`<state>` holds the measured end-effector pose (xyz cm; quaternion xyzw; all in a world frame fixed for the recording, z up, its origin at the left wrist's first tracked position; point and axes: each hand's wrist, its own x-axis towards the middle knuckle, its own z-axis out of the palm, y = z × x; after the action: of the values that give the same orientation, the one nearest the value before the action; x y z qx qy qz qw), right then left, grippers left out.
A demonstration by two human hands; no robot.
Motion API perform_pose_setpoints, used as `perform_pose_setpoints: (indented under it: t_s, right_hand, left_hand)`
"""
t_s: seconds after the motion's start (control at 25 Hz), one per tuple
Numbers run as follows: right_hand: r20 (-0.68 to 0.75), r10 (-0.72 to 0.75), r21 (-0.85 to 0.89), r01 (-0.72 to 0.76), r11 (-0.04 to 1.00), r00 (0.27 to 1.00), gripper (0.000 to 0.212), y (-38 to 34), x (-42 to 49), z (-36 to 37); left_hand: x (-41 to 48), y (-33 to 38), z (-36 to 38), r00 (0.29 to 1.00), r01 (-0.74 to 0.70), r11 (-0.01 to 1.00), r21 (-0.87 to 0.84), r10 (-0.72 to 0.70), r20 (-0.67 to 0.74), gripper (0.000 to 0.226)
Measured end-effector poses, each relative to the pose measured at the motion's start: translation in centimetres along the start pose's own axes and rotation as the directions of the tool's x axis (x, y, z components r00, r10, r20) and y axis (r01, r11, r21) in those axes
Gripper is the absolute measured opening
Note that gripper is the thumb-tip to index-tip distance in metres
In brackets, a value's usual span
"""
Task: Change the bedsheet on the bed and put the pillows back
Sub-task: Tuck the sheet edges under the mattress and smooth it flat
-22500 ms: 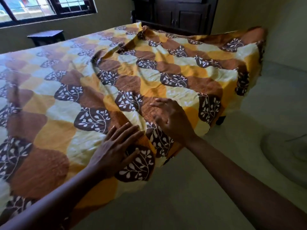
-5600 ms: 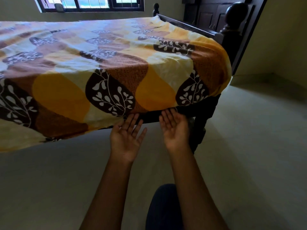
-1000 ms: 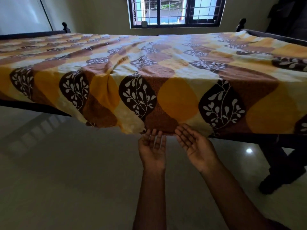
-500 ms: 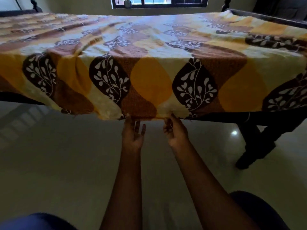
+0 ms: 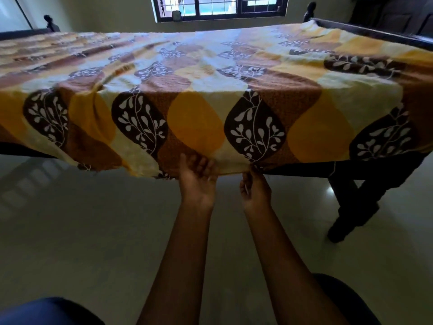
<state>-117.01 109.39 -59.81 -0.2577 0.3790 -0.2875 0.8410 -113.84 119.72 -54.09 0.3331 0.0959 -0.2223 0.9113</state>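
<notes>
Both hands hold the bedsheet's [image 5: 194, 123] hanging hem directly above them, left hand [image 5: 198, 181] curled round it, right hand [image 5: 255, 192] pinching it just beside, the hem running left-right along the bed [image 5: 351, 171] edge, loose leftward.

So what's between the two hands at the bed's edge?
Head view: a pale hem stretch of the yellow-and-brown leaf-print bedsheet runs from left hand to right hand; below it, bare glossy floor.

home bedrm, wooden bed [image 5: 351, 188], barred window [image 5: 220, 7]
</notes>
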Motion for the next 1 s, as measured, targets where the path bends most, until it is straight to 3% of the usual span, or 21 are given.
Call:
perform_pose_setpoints:
  t_s: [0.04, 0.12, 0.24, 0.36, 0.44, 0.52, 0.6, 0.72, 0.84, 0.92, 1.0]
  right_hand:
    - [-0.030, -0.015, -0.024, 0.014, 1.000, 0.999, 0.004, -0.4, -0.1, -0.1]
    - [-0.058, -0.029, -0.092, 0.024, 0.995, 0.998, 0.015, -0.8, -0.5, -0.2]
    - [0.108, 0.009, 0.116, -0.021, 0.993, 0.994, 0.008, -1.1, -1.7, -0.4]
    - [0.326, -0.003, 0.428, -0.144, 0.892, 0.945, 0.033, -1.3, -2.9, -0.5]
    - [0.459, -0.077, 0.508, -0.191, 0.840, 0.885, 0.039, -1.6, -3.8, 0.5]
    - [0.481, -0.115, 0.527, -0.182, 0.830, 0.869, 0.040, -2.2, -4.2, 2.8]
    - [0.408, -0.125, 0.543, -0.131, 0.829, 0.904, 0.041, -2.9, -4.3, 4.8]
    - [0.266, -0.060, 0.437, -0.065, 0.897, 0.962, 0.038, -3.7, -4.9, 4.5]
    - [0.158, 0.007, 0.251, -0.047, 0.967, 0.987, 0.031, -1.2, -6.2, 2.0]
    - [0.238, 0.037, 0.093, -0.061, 0.994, 0.970, 0.030, 1.1, -7.3, 2.3]
    - [0.323, 0.052, -0.015, -0.050, 0.999, 0.945, 0.032, 2.6, -7.7, 4.1]
  left_hand:
    - [-0.2, 0.1, 0.3, 0.997, 0.040, 0.999, -0.029, -0.038, 0.063, 0.044]
    - [-0.2, 0.4, 0.1, 0.988, 0.093, 0.991, -0.095, -0.079, 0.135, 0.064]
    - [0.3, 0.8, -0.9, 0.971, 0.161, 0.961, -0.227, -0.113, 0.210, 0.078]
    - [0.8, 0.3, -1.8, 0.956, 0.180, 0.939, -0.293, -0.098, 0.276, 0.078]
    - [0.9, 0.0, -1.9, 0.945, 0.182, 0.933, -0.312, -0.078, 0.319, 0.078]
    - [0.9, -0.2, -1.7, 0.935, 0.178, 0.928, -0.327, -0.056, 0.350, 0.080]
    - [1.1, -0.2, -1.7, 0.930, 0.171, 0.930, -0.325, -0.044, 0.365, 0.077]
    - [1.6, 0.0, -2.3, 0.958, 0.114, 0.984, -0.137, -0.072, 0.278, 0.056]
    - [2.0, 0.0, -3.3, 1.000, 0.000, 0.999, 0.043, 0.000, 0.007, 0.032]
    - [2.1, 0.4, -4.5, 0.979, -0.156, 0.985, -0.069, 0.145, -0.146, 0.022]
    - [2.4, 2.2, -5.5, 0.941, -0.306, 0.934, -0.187, 0.266, -0.210, 0.030]
